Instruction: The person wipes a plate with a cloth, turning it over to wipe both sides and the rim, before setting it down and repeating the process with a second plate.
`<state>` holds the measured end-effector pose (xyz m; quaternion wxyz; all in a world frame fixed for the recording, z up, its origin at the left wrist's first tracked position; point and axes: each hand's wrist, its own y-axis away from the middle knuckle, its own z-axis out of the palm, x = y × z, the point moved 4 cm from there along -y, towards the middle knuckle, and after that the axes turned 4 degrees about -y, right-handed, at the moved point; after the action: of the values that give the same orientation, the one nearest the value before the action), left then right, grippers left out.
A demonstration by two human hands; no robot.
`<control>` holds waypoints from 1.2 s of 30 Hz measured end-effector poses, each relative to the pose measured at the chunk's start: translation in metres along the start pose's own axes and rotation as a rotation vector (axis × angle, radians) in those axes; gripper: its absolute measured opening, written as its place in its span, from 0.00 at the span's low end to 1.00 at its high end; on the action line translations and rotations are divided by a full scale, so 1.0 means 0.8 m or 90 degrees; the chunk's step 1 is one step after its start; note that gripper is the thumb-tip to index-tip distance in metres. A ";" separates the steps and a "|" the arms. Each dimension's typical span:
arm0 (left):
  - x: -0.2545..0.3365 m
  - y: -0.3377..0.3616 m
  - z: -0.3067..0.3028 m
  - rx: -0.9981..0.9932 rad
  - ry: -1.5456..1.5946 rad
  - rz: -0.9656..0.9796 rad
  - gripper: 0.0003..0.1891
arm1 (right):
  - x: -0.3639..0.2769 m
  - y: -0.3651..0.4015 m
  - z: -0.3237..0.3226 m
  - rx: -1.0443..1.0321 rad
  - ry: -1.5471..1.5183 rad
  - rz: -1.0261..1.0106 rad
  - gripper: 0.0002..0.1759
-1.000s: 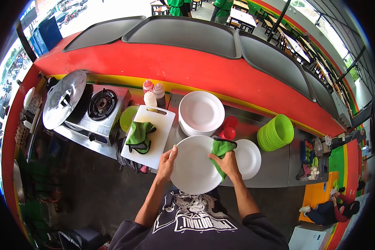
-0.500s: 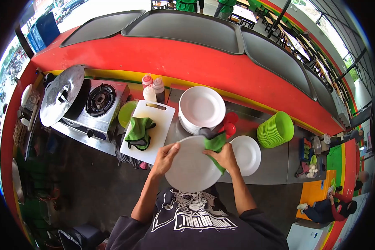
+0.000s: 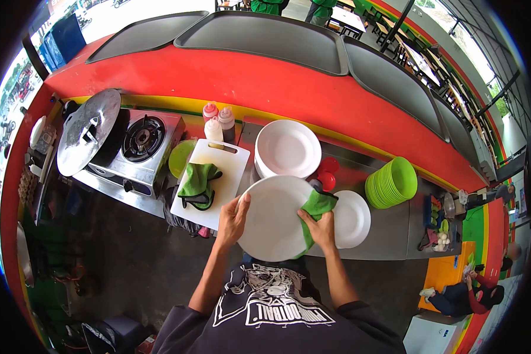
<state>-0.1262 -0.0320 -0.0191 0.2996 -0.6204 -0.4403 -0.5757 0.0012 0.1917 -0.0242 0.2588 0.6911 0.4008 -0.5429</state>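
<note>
A white plate [image 3: 271, 219] is held up in front of my chest. My left hand [image 3: 234, 219] grips its left rim, thumb on the face. At its right edge my right hand [image 3: 321, 229] holds a green cloth [image 3: 320, 202] with dark trim against the rim. Behind the held plate stands a stack of white plates [image 3: 288, 148]. Another white plate [image 3: 351, 219] lies on the steel counter to the right, partly behind the cloth. A second green cloth [image 3: 199, 185] rests on a white cutting board [image 3: 229, 171] to the left.
A gas stove [image 3: 143, 141] with a large metal lid [image 3: 88, 133] leaning beside it is at left. Sauce bottles [image 3: 226, 123] stand behind the board. Red bowls [image 3: 328, 172] and stacked green bowls [image 3: 395, 183] are at right. Dark trays [image 3: 265, 40] line the red ledge. A person [image 3: 461, 295] sits far right.
Both hands have raised the plate slightly, toward the counter. The cloth in my right hand has shifted right and now spreads past the plate's edge.
</note>
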 end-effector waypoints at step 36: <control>0.033 0.020 0.006 -0.219 -0.103 0.062 0.20 | -0.043 0.027 -0.023 -0.176 0.131 -0.041 0.20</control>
<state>-0.1114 -0.0295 0.0079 0.1806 -0.7271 -0.3275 -0.5758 0.0261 0.1851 0.0122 0.2914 0.6875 0.5185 -0.4167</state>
